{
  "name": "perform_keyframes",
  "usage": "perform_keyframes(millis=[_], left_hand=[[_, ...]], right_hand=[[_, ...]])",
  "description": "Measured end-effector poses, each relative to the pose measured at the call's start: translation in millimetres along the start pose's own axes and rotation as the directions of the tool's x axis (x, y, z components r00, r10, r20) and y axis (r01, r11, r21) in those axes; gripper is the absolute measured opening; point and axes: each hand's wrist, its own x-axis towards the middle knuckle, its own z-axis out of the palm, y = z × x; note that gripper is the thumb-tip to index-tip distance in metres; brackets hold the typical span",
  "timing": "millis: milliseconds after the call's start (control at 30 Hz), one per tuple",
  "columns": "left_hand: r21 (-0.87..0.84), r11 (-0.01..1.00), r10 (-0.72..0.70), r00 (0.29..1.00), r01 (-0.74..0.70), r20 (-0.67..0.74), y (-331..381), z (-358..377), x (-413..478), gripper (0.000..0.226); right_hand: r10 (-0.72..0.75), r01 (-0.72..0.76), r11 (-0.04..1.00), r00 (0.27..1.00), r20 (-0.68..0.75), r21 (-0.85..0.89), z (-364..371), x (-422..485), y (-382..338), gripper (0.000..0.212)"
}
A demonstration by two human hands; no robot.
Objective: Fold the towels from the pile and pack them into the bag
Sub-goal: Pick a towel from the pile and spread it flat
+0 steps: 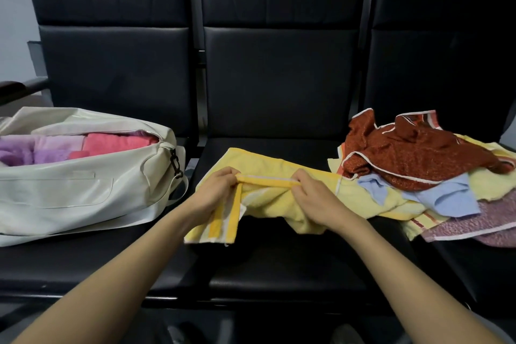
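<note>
- Fingers (229, 174) of the left hand (215, 193) pinch one end of a deep-yellow woven band (268, 182) on the yellow towel (268, 163). Those of the right hand (312, 198) curl round the band's other end, so the strip is drawn taut between them.
- Under that grip the towel's near part hangs in soft, bunched folds over the middle seat (279, 260), and its far part lies flatter on the cushion. It looks like thick, limp terry, with a thin white line beside the band.
- By my judgement this towel is only at the start of its fold: an edge is being squared, and there is no tidy rectangle yet.
- On the seat to the left lies the cream bag (69, 195), zip open, its smooth, faintly glossy shell sagging. Folded purple towels (16, 155) and a pink towel (117, 142) fill most of the opening, so a good share of the packing looks done.
- On the seat to the right sits the pile (491, 184), all of it unfolded. A crumpled rust-red towel (413, 153) with white piping lies on top. Under it are a pale blue cloth (441, 200), pale yellow terry and a speckled mauve towel (474, 225), so at least four are left.
- Farthest off stand the black backrests (279, 78), padded, smooth and leather-like, with stitched panels.
</note>
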Motion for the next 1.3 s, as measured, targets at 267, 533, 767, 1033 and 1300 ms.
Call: perform_keyframes(millis=[267,533,767,1033,1300], left_hand=[[0.524,0.848,0.113,0.993,-0.085,-0.023,14,18,10,0.035],[0.888,0.457,0.131,0.991,-0.056,-0.004,-2,-27,47,0.02],[0.727,0.686,0.096,0.995,-0.036,-0.041,-35,-6,63,0.019],[0.919,0.394,-0.036,0.999,-0.015,0.031,-34,13,29,0.028],[0.195,0.972,-0.093,0.977,0.132,-0.194,-25,-28,36,0.018]], right_hand=[[-0.006,-0.014,0.993,0.986,0.165,0.116,-32,18,12,0.019],[0.186,-0.192,0.981,0.964,0.192,0.012,-70,25,54,0.019],[0.179,-0.176,0.979,0.984,0.019,-0.102,-11,46,65,0.017],[0.135,-0.105,0.986,0.957,0.255,-0.129,-20,33,67,0.022],[0.115,-0.097,0.982,0.988,0.106,-0.162,-41,32,74,0.014]])
